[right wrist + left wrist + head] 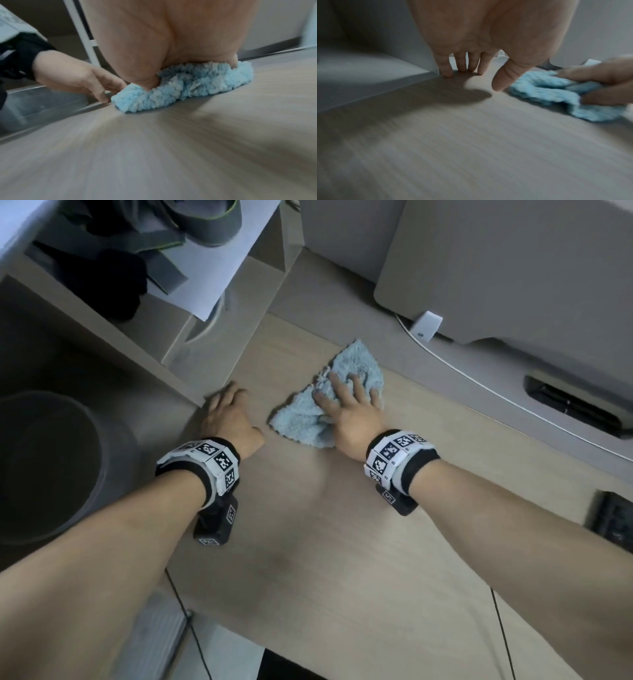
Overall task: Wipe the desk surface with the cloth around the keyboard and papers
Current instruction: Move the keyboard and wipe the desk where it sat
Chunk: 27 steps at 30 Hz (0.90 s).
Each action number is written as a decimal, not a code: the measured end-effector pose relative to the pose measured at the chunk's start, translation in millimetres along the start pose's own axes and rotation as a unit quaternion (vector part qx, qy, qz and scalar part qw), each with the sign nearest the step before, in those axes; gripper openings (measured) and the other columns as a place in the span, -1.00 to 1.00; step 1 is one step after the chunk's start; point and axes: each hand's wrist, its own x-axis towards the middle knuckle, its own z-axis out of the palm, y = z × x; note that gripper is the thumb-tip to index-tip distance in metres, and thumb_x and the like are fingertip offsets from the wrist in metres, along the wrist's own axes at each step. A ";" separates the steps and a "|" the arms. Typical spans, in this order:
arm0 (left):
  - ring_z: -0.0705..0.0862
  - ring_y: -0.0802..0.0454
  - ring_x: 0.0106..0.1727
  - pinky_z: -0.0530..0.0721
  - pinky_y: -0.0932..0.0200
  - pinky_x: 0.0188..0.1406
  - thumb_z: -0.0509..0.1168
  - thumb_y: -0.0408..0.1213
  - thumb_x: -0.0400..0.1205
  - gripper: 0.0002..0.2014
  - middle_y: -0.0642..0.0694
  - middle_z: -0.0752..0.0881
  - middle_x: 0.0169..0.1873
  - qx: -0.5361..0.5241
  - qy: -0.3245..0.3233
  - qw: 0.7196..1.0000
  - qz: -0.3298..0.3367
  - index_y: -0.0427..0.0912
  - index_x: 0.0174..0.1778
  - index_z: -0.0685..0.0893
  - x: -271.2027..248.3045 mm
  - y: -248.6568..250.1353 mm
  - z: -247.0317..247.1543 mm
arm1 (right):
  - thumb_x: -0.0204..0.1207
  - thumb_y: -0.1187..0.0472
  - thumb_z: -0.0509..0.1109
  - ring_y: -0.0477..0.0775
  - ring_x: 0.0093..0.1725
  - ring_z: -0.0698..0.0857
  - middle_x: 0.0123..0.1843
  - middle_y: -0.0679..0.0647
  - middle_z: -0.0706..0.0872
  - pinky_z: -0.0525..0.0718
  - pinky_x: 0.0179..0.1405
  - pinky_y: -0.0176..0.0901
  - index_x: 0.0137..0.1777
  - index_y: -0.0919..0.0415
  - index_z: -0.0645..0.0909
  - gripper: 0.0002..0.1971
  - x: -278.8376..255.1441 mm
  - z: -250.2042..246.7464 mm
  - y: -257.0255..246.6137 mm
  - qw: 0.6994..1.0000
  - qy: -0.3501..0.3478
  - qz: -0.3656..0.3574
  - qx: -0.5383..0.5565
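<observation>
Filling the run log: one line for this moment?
right hand presses blue cloth flat | left hand fingertips on desk | wiping underway

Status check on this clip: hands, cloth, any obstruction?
Right hand flat on blue cloth, pressing it to desk. Left hand open, fingertips on desk edge. White cable lies beyond the cloth.

A grey shelf unit (144,313) is being shown at the upper left, with dark folded items (113,285) being kept inside it. A round grey bin (51,467) is being seen below it on the floor. Dim, soft light is being cast over the room.
</observation>
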 end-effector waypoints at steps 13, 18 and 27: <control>0.29 -0.29 0.48 0.33 -0.13 0.46 0.27 -0.30 0.45 -0.45 -0.31 0.38 0.44 0.025 0.052 0.998 -0.019 -0.22 0.41 0.44 -66.0 25.8 39.0 | 0.56 0.20 0.33 0.42 0.70 -0.25 0.77 0.10 -0.25 -0.18 0.60 0.52 0.73 -0.12 -0.04 -0.17 -96.4 38.1 19.9 0.999 -0.009 0.049 0.005; 0.36 -0.35 0.40 0.39 -0.17 0.37 0.27 -0.31 0.44 -0.54 -0.38 0.44 0.29 0.033 0.077 0.996 -0.042 -0.29 0.28 0.48 -94.7 27.0 53.7 | 0.63 0.15 0.17 0.41 0.71 -0.20 0.77 0.08 -0.25 -0.10 0.63 0.47 0.73 -0.13 -0.06 -0.28 -142.4 34.1 92.0 0.972 0.025 0.227 0.051; 0.28 -0.33 0.53 0.30 -0.18 0.52 0.28 -0.33 0.47 -0.42 -0.27 0.35 0.54 -0.012 0.082 0.985 -0.153 -0.25 0.46 0.40 -152.1 -25.9 76.9 | 0.56 0.27 0.30 0.37 0.71 -0.27 0.77 0.08 -0.26 -0.17 0.62 0.49 0.74 -0.12 -0.07 -0.15 -134.7 52.9 12.1 0.997 -0.037 -0.059 -0.041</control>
